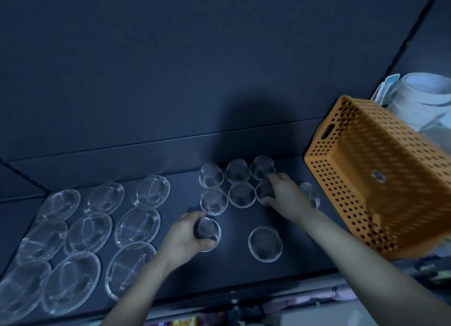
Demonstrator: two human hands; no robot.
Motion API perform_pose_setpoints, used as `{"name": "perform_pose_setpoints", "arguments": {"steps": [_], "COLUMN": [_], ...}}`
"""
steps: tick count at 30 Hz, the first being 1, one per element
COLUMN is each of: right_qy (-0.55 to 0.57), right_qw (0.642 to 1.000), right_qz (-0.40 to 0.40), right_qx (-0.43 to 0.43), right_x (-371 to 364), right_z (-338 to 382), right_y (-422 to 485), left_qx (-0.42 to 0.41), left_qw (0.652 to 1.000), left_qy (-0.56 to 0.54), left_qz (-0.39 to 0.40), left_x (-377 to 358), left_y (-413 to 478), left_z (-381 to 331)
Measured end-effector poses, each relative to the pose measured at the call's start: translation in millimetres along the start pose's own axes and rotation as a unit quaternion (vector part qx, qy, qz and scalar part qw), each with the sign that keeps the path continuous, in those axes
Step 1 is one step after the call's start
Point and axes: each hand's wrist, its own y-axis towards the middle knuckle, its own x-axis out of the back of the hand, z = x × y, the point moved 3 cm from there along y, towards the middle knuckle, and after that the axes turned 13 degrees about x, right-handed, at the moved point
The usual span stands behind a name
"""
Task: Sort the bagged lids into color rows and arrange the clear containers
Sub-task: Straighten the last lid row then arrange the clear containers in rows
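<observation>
On the left of the dark table [231, 272], clear lids [89, 231] are lying flat in three rows running near to far, close together, some rims touching. Just right of them, the left hand [181, 240] is curling its fingers and thumb round a clear cup [207, 230] sitting on the table. Beyond it, more cups [241, 194] are standing in two rows of three, nearly touching. At the right end of the nearer row, the right hand [285, 193] is gripping the end cup [264, 190], fingers bent over its far side and thumb on its near side. A lone cup [265, 244] is sitting apart, nearer the table edge. Farther right, an orange basket [380, 179] is showing tilted and blurred, its holed underside facing up, with white rolls [424, 91] beyond it
</observation>
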Motion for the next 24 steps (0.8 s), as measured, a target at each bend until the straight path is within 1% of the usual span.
{"name": "perform_pose_setpoints", "arguments": {"steps": [3,5,10,13,16,18,21,24], "right_qy": [0.008,0.028,0.064,0.058,0.021,0.014,0.047,0.066], "right_qw": [0.999,0.999,0.990,0.987,0.986,0.990,0.995,0.995], "right_qz": [-0.035,-0.030,0.084,0.115,0.141,0.122,0.081,0.060], "right_qx": [0.006,0.013,0.088,0.098,0.089,0.072,0.045,0.040], "right_x": [11.0,16.6,2.3,-9.2,-18.8,-20.2,-21.1,-26.9], "right_z": [-1.1,0.0,18.3,24.9,25.5,26.4,30.4,35.0], "right_y": [-12.6,-25.8,-57.1,-68.8,-71.2,-65.5,-55.4,-50.8], "left_qx": [0.000,-0.008,-0.019,-0.016,-0.008,-0.006,-0.012,-0.019], "left_qw": [1.000,1.000,0.999,0.999,0.999,0.999,0.999,0.999], "left_qy": [0.002,0.008,0.017,0.017,-0.003,-0.015,-0.016,-0.010], "left_qz": [-0.008,-0.016,-0.029,-0.028,-0.036,-0.039,-0.043,-0.040], "left_x": [-2.7,-4.1,-7.1,-8.5,-7.9,-7.2,-9.1,-13.3], "left_y": [-0.5,-0.7,0.7,1.3,1.1,0.2,-2.3,-3.5], "left_z": [1.7,2.4,0.4,-1.2,-1.2,-3.3,-6.8,-11.4]}}
